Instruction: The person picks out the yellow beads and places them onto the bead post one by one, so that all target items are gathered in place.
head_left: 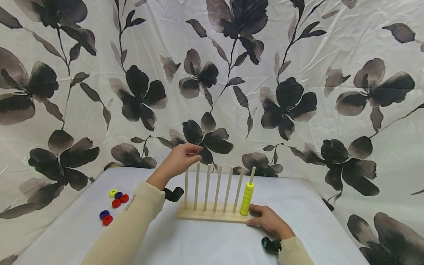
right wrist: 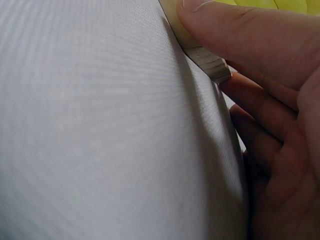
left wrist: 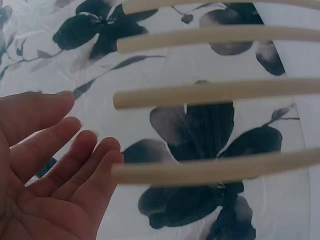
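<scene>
A wooden peg rack (head_left: 212, 217) stands on the table, with several upright pegs in a row on a flat base. Yellow rings (head_left: 246, 198) are stacked on its rightmost peg, whose tip shows above them. My left hand (head_left: 182, 158) is raised by the tops of the leftmost pegs. In the left wrist view, its fingers (left wrist: 75, 145) are loosely bent and hold nothing, close to the peg ends (left wrist: 150, 172). At the right end of the base, my right hand (head_left: 266, 221) grips the wood between thumb and fingers; the right wrist view shows the thumb (right wrist: 240, 30) on the base's edge (right wrist: 212, 65).
Left of the rack lie loose rings: a yellow ring (head_left: 113, 193), two blue rings (head_left: 104, 214) and three red rings (head_left: 107, 220). A white cloth covers the table (head_left: 205, 243). Behind it hangs a flower-print curtain (head_left: 165, 36).
</scene>
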The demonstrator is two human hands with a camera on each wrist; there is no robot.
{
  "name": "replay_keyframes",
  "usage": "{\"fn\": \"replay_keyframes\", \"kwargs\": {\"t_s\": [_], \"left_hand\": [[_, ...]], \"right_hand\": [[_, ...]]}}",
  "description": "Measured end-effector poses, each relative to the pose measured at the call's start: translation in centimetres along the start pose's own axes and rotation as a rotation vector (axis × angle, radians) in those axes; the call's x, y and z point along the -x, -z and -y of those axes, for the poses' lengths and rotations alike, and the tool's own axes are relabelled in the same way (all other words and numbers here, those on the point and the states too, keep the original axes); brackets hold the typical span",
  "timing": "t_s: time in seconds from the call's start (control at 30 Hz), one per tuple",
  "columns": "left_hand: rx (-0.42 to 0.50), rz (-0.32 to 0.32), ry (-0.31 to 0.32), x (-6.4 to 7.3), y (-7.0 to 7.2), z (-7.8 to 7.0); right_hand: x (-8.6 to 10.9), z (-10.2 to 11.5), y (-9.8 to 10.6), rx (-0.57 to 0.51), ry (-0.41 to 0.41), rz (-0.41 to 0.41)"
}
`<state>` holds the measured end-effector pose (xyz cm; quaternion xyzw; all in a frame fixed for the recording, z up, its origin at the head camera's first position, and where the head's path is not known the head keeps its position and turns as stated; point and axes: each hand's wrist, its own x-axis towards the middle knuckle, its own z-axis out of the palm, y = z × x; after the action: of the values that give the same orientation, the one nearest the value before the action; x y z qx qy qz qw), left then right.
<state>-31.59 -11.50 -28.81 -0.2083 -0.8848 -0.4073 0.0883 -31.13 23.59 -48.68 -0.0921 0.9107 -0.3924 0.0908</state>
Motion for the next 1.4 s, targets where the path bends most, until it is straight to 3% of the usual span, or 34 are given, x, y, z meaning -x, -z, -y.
{"fn": "replay_keyframes", "kwargs": {"t_s": [0.33, 0.63, 1.0, 1.4], "left_hand": [[-0.042, -0.032, 0.030, 1.1, 1.7, 3.3], [-0.082, -0.024, 0.084, 2.0, 3.3, 5.1], [-0.170, -0.064, 0.122, 3.3, 5.2, 8.0], [-0.188, -0.085, 0.191, 4.9, 6.8, 10.8]], "right_hand": [[0.1, 0.2, 0.0, -0.004, -0.029, 0.005], [0.2, -0.1, -0.1, -0.002, -0.033, 0.010], [0.1, 0.2, 0.0, 0.007, -0.017, 0.003], [0.0, 0.1, -0.1, 0.012, -0.017, -0.003]]}}
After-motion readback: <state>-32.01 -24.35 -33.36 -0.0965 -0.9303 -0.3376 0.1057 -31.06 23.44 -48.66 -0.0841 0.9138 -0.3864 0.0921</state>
